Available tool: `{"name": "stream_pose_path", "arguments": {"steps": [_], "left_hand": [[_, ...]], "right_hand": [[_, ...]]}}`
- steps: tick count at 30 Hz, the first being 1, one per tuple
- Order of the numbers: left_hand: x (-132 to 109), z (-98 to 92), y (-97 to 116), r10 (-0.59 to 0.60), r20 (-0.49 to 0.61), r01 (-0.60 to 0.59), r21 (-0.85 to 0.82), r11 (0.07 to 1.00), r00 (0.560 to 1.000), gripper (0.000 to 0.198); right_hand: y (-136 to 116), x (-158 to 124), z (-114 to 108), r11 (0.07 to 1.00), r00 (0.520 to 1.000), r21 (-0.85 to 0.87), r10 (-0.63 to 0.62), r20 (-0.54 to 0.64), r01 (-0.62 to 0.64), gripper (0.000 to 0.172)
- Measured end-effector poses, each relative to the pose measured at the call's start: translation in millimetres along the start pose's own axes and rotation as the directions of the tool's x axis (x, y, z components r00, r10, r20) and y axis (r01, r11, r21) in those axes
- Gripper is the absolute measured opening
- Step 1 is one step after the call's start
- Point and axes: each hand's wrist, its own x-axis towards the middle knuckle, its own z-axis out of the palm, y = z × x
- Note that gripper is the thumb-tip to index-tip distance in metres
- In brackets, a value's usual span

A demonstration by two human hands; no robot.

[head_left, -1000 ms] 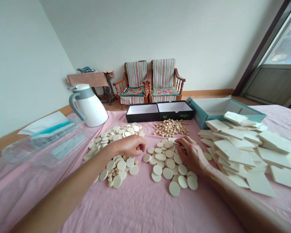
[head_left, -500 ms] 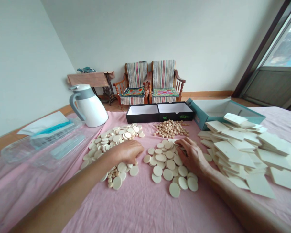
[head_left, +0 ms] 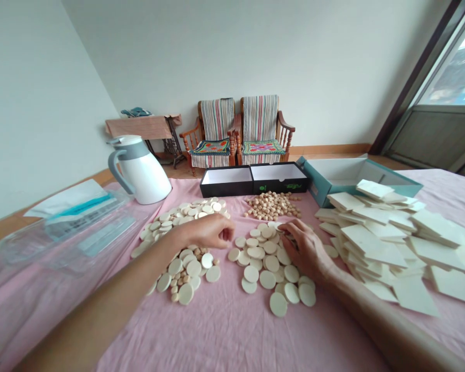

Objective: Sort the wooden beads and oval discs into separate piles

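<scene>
My left hand (head_left: pixel 214 230) hovers above the pink cloth with its fingers curled together; what they hold, if anything, is hidden. Just below it lies a mix of round wooden discs (head_left: pixel 194 267) and small wooden beads (head_left: pixel 183 280). Behind that wrist spreads a heap of smaller discs (head_left: pixel 158 226). My right hand (head_left: pixel 306 248) rests at the right side of a group of larger wooden discs (head_left: pixel 267 279), fingers apart and bent down onto them. Farther back, near the gap between both hands, sits a pile of wooden beads (head_left: pixel 272 205).
Two black open boxes (head_left: pixel 232 187) stand behind the beads, beside a teal box (head_left: pixel 321 187). Square wooden boards (head_left: pixel 375 243) are heaped at right. A white jug (head_left: pixel 151 178) and clear plastic packaging (head_left: pixel 81 232) occupy the left. Two chairs (head_left: pixel 238 129) stand beyond.
My left hand has lifted up and to the right from the mixed discs and beads, uncovering more of them. The right hand stays at its group of discs.
</scene>
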Motion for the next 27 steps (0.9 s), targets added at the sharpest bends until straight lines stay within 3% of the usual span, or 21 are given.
{"name": "stream_pose_path", "arguments": {"steps": [1, 3, 8, 13, 17, 19, 22, 25, 27], "left_hand": [[-8, 1.9, 2, 0.020, 0.088, -0.019, -0.017, 1.000, 0.996, 0.016], [-20, 7.0, 5, 0.039, 0.164, -0.036, -0.023, 0.999, 0.986, 0.019], [-30, 16.3, 8, 0.049, 0.133, -0.052, 0.019, 0.998, 0.990, 0.018], [-23, 13.2, 11, 0.010, 0.129, -0.019, 0.071, 0.997, 0.992, 0.019], [2, 8.7, 8, -0.047, -0.057, 0.052, 0.080, 0.995, 0.997, 0.017], [20, 7.5, 3, -0.063, -0.218, 0.077, 0.058, 0.995, 0.974, 0.017], [39, 5.9, -5, -0.077, -0.365, 0.089, 0.017, 0.996, 0.928, 0.020], [37, 2.3, -13, -0.115, -0.433, 0.123, -0.009, 0.992, 0.894, 0.024], [24, -0.8, -16, -0.124, -0.380, 0.144, 0.026, 0.989, 0.916, 0.022]], "right_hand": [[0, 0, 0, 1.000, 1.000, 0.000, -0.003, 0.000, 0.003, 0.018], [0, 0, 1, 1.000, 1.000, 0.000, -0.010, -0.002, 0.010, 0.018], [1, 0, 1, 1.000, 0.999, -0.001, -0.029, -0.022, 0.029, 0.018], [2, -1, 2, 1.000, 0.999, -0.009, -0.026, -0.017, 0.026, 0.020], [2, -1, 2, 1.000, 1.000, -0.005, -0.013, 0.000, 0.013, 0.019], [1, 0, 1, 1.000, 1.000, 0.006, -0.005, 0.002, 0.005, 0.018], [1, 0, -1, 0.999, 1.000, 0.031, -0.011, -0.001, 0.011, 0.017], [1, -1, -2, 0.999, 1.000, 0.039, -0.018, 0.005, 0.018, 0.017], [1, -1, -1, 0.999, 1.000, 0.031, -0.013, 0.011, 0.013, 0.017]]}}
